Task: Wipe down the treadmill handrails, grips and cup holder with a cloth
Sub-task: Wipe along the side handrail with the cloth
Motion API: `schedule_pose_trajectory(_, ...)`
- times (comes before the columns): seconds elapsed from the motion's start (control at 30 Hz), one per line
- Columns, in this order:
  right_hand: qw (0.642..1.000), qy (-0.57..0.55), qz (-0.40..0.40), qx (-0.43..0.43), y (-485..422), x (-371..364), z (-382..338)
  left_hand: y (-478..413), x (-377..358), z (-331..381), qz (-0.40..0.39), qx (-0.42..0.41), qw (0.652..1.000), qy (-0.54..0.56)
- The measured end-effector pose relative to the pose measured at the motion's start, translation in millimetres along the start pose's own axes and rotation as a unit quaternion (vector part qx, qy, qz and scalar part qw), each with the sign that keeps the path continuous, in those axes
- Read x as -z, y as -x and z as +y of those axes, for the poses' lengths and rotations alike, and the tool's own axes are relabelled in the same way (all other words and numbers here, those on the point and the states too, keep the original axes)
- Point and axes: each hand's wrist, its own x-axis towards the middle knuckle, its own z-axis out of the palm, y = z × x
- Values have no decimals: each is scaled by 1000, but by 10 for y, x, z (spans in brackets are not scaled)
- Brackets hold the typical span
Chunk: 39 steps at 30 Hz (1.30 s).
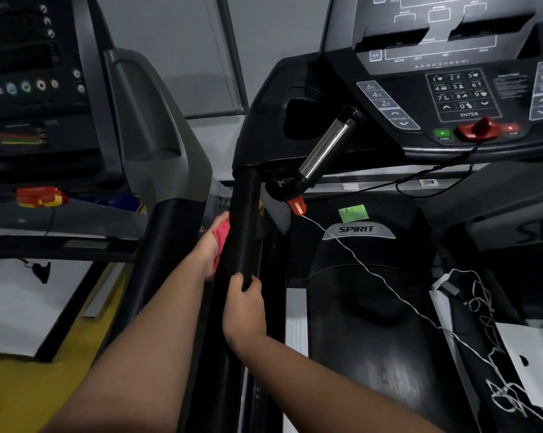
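2nd treadmill (45,89) close on L, its upright just beside the handrail (245,214). White cord (373,270) runs from red safety clip (297,205) across belt on R. Chrome grip (324,148) and cup holder (298,117) sit above. Handrail black, matte. Pink-red cloth (222,235) is bunched, gripped against rail's L side by left hand (210,248), fingertips hidden. Right hand (245,310) curled round rail lower down.
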Motion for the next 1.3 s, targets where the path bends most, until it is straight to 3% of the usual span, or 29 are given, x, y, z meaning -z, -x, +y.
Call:
schedule_pose_trajectory(0.2, 1000, 7, 2, 1, 2, -32, 7, -67, 255, -376, -24, 52, 998, 33)
schedule_pose_trajectory(0.47, 1000, -1, -5, -2, -12, -35, 13, -109, 66, -1, -26, -9, 999, 41)
schedule_pose_trajectory(0.7, 1000, -2, -3, 7, -21, -24, 28, -26, 258, -379, -46, 60, 997, 35)
schedule_pose_trajectory(0.97, 1000, -2, -1, 10, -32, -6, 37, -9, 119, -181, -8, 2, 999, 51)
schedule_pose_trajectory(1.13, 1000, -3, 7, 11, -27, -12, 34, 175, 168, -362, 6, 9, 1000, 10)
schedule_pose_trajectory(1.3, 999, 27, 22, 34, 5, -24, -7, 389, 222, -340, 57, -59, 995, -66)
